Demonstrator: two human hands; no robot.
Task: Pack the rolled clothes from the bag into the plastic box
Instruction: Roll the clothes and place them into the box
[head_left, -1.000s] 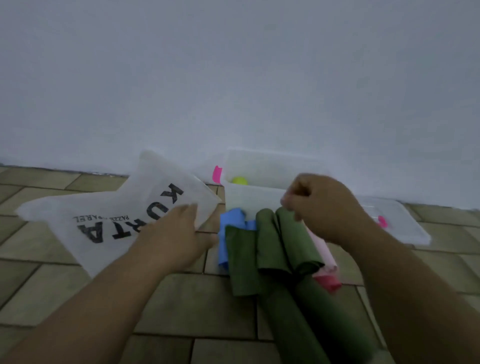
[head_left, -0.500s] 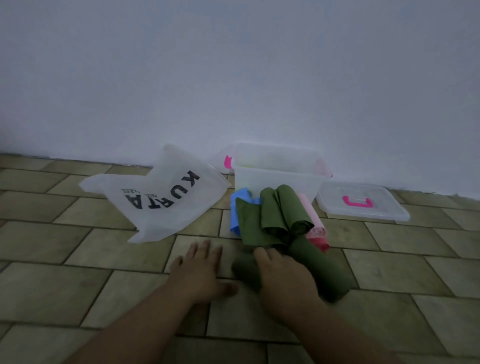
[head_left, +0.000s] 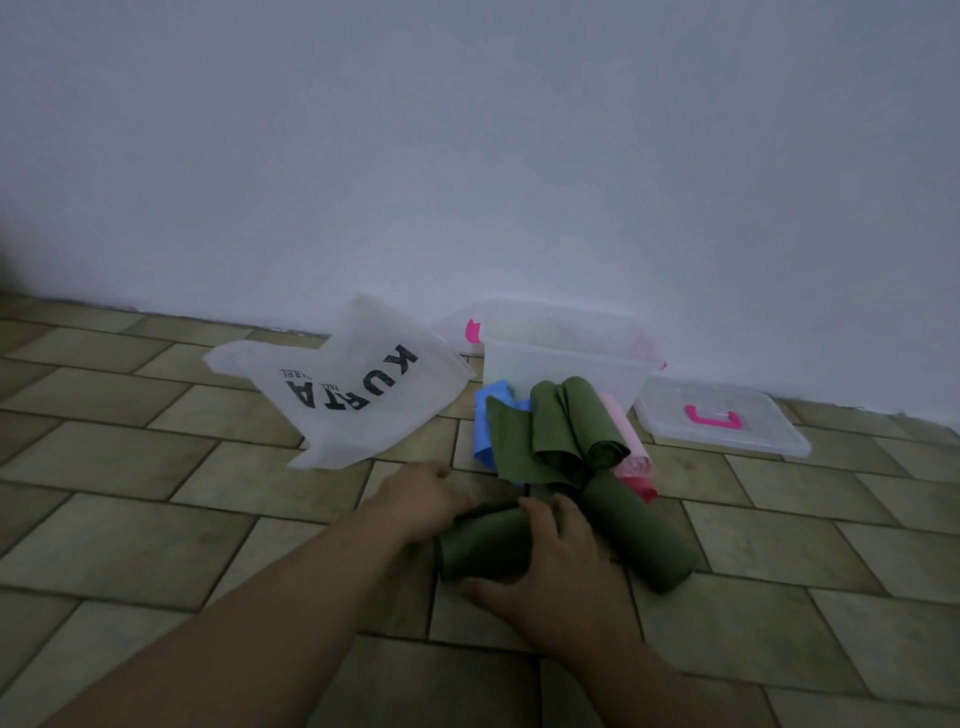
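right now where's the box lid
In the head view the lid lies flat on the floor right of the plastic box, near the wall.

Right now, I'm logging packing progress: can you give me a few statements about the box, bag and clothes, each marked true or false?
1. The left hand and the right hand both hold a dark green roll. True.
2. The lid sits on the plastic box. False: it lies on the floor, right of the box.
3. The white bag lies left of the box. True.
4. The blue cloth is packed in the box. False: it lies on the floor in front of it.
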